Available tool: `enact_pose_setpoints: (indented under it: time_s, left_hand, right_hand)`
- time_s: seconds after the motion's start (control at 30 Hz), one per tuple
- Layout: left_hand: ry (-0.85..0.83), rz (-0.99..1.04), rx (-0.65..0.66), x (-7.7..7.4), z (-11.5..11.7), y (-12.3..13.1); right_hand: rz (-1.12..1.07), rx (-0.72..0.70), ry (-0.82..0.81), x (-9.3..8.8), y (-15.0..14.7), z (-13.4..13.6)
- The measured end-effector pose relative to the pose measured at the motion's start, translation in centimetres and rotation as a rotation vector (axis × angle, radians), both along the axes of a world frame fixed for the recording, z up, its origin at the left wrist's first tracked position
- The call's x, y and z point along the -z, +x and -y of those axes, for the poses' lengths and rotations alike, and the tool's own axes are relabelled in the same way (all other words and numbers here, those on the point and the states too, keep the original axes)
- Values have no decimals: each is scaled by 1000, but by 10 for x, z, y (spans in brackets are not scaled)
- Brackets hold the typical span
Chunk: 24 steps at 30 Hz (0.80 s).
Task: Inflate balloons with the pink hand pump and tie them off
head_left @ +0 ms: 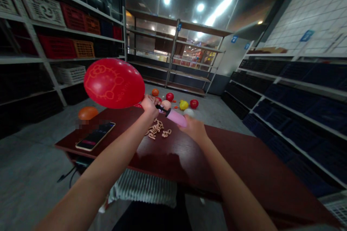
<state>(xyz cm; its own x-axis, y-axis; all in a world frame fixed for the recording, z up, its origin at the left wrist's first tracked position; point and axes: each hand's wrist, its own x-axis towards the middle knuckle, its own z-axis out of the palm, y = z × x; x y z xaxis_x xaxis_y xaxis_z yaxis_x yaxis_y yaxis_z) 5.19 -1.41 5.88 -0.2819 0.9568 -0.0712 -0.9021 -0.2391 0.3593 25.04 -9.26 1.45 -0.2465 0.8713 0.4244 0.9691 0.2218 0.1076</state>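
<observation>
A large inflated red balloon (114, 83) with a printed cartoon figure is at the left, its neck end at my left hand (150, 104). My left hand is closed round that neck, by the black nozzle end of a pink hand pump (176, 117). The fingers of my right hand (193, 128) are wrapped round the pump's other end. Both hands are above the dark red table (173, 148). Below them on the table lies a small pile of beige, uninflated balloons (155, 128).
A phone (95, 136) lies on the table's left part. An orange balloon (88, 113) is beyond its left edge. On the floor behind are several balloons, one yellow (183, 105). Shelves with crates (58, 47) stand left, more shelves right and behind.
</observation>
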Motion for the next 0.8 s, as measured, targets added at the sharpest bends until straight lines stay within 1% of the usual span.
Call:
enact_pose_setpoints:
  time_s: [0.1,0.17,0.2,0.27,0.33,0.43,0.53,0.6,0.7,0.8]
  left_hand:
    - [-68,-1,-34,23,-4,-6]
    - [-102,-8,-26,36,-6,-10]
    - [-115,-8,-20,41,-7,-12]
    - [-135,-3,-12,50,-9,-11]
    - [-145,6,4,58,-9,-7]
    - [-124,14,47,69,-9,-1]
    - [-50,18,84,80,-6,2]
    - [-7,6,87,85,-4,2]
    - [45,-21,76,81,0,1]
    - [75,-24,23,68,4,-2]
  right_hand:
    - [-39,38,-55,39,20,9]
    - [-27,83,-112,61,39,15]
    - [-12,99,-136,69,49,18]
    - [20,98,-186,78,68,25]
    - [39,105,-209,80,83,31]
    - [77,127,-189,76,93,35]
    - [117,110,-154,70,95,29]
    - [118,107,-135,68,97,22]
    - [79,109,-96,68,98,8]
    - [27,124,-67,69,88,-4]
